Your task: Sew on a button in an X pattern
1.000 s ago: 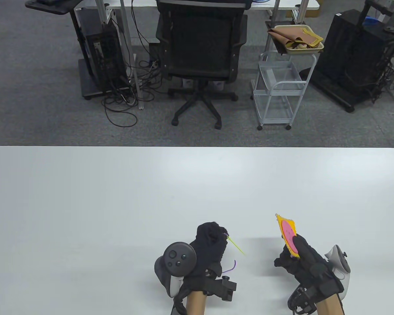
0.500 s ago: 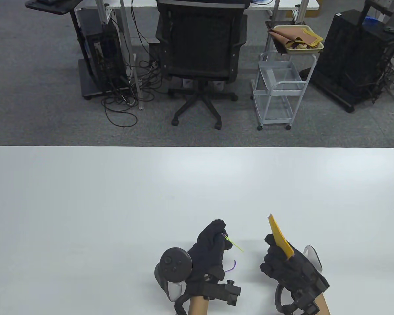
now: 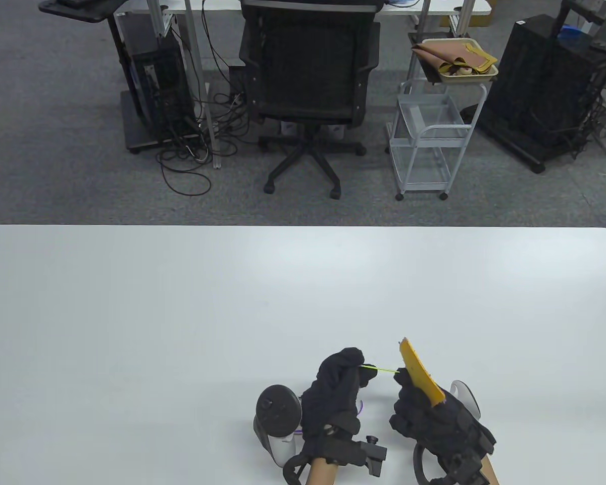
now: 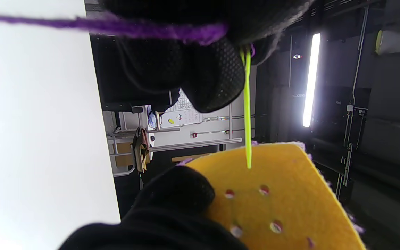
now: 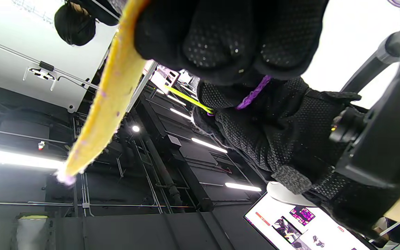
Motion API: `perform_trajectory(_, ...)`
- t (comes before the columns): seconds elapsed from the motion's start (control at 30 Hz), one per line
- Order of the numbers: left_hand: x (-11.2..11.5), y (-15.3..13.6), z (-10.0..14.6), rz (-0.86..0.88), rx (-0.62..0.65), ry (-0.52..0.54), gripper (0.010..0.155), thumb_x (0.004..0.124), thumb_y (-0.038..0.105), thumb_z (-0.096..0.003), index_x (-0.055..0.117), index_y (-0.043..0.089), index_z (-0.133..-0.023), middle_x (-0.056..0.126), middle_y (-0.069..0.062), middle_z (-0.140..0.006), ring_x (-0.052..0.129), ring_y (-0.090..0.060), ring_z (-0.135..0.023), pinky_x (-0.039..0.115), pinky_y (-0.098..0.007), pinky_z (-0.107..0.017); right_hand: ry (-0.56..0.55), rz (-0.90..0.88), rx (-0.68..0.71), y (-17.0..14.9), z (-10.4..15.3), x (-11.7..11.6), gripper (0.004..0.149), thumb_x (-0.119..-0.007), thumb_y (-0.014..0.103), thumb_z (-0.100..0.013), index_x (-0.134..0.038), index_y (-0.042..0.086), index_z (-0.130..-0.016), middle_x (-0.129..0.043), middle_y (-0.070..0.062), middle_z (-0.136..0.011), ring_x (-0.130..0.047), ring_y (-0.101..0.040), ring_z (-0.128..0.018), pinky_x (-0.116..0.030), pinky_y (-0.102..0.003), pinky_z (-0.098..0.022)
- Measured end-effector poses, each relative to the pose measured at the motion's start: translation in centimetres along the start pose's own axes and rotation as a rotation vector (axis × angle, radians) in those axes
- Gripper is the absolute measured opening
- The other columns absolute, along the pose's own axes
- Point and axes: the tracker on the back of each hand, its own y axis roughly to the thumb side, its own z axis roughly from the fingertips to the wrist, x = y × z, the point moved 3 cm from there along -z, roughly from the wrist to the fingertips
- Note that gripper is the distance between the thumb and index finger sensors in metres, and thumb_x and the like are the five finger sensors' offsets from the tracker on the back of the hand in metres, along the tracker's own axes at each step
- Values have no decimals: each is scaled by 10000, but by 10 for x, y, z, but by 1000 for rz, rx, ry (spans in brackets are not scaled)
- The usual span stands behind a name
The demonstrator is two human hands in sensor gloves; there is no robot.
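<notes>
1. The left hand (image 3: 339,389) pinches a thin lime-green plastic needle (image 4: 247,114), pointing right.
2. Its tip touches the yellow felt square (image 4: 283,194), gripped upright by the right hand (image 3: 429,419), above the holes.

The button's face does not show: in the table view the yellow felt (image 3: 420,375) stands edge-on, and the left wrist view shows only pink through the holes of its back. The right hand (image 3: 434,419) covers the felt's lower part, and the wrist views' edges crop it. Whether the needle (image 4: 247,111) tip touches or pierces the felt cannot be told. Its eye end is buried in the left hand's fingers (image 4: 217,80). The purple thread (image 4: 116,26) is blurred and cut by the frame's edge.
</notes>
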Motion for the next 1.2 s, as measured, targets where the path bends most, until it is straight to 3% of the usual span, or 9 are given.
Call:
perform_trajectory(0.87, 12, -1, 2, -80, 8, 1, 360, 705, 232, -527, 739, 307, -877, 759, 12, -903, 1043, -66, -706, 926, -344, -569, -8, 23, -15, -5, -2, 1, 446, -465, 357, -600, -473, 147, -993, -828, 36, -628, -841, -114, -550, -743, -431, -602)
perform_trajectory(1.2, 22, 3, 3, -202, 41, -29, 366, 716, 229, -523, 753, 284, -883, 782, -9, -888, 1058, -82, -674, 925, -365, -548, -11, 24, 6, -4, -2, 1, 445, -458, 363, -602, -461, 158, -996, -820, 41, -644, -836, -111, -568, -731, -428, -619)
